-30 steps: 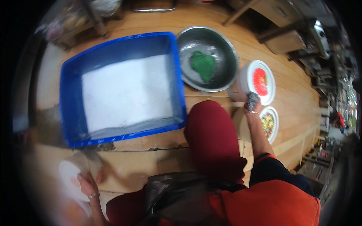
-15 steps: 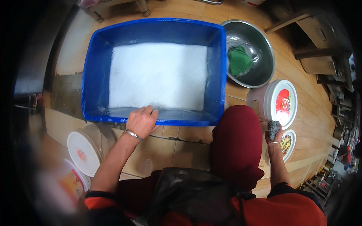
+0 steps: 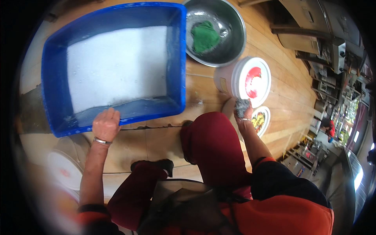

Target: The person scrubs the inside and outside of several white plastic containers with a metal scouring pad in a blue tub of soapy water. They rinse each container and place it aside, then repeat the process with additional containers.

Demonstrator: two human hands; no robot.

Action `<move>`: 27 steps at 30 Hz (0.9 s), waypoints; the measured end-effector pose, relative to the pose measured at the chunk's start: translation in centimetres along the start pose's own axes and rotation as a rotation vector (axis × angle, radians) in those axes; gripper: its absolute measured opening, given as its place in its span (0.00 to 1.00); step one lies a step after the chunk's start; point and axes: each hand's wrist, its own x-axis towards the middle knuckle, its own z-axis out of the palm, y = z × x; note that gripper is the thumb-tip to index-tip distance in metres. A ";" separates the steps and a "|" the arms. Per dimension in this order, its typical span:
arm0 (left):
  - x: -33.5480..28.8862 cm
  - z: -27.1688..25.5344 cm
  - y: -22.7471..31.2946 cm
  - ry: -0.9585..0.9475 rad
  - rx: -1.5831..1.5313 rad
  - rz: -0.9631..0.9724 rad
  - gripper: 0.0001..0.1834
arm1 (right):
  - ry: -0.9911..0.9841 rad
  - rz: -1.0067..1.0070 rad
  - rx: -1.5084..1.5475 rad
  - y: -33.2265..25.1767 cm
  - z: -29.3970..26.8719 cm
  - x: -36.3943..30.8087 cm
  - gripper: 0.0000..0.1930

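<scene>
Right hand [image 3: 246, 113]: fingers are curling tight around a grey wire-wool scrubber [image 3: 241, 105]; white round-lidded plastic bucket [image 3: 261, 76] is sitting just beyond them. Left hand [image 3: 106, 124]: bent fingers are gripping near rim of blue rectangular plastic tub [image 3: 183, 70].

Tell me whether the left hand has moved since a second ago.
Yes: against the blue tub, the left hand has moved forward and slightly right, from the white-lidded bucket to the tub's near rim.

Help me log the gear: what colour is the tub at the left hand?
The tub is blue, showing best in the head view.
</scene>
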 end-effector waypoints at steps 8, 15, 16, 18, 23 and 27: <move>0.5 -0.4 0.4 -0.064 0.018 -0.048 0.20 | 0.210 -0.078 -0.018 0.5 3.3 -1.0 0.20; 0.3 0.1 0.6 -0.152 0.056 -0.087 0.20 | 0.215 -0.069 -0.076 0.5 2.5 -0.5 0.22; 0.2 0.2 0.5 -0.162 0.059 -0.084 0.20 | 0.207 -0.054 -0.058 0.3 2.4 -0.5 0.22; -0.2 0.4 0.3 -0.174 0.057 -0.104 0.19 | 0.173 -0.003 -0.019 -0.1 2.5 -0.8 0.21; -0.2 0.4 0.6 -0.264 0.106 -0.163 0.20 | 0.138 0.084 0.140 0.4 4.3 -3.4 0.15; 0.9 -1.1 3.0 -0.402 0.205 -0.339 0.27 | 0.196 0.102 0.197 3.0 5.1 -7.0 0.13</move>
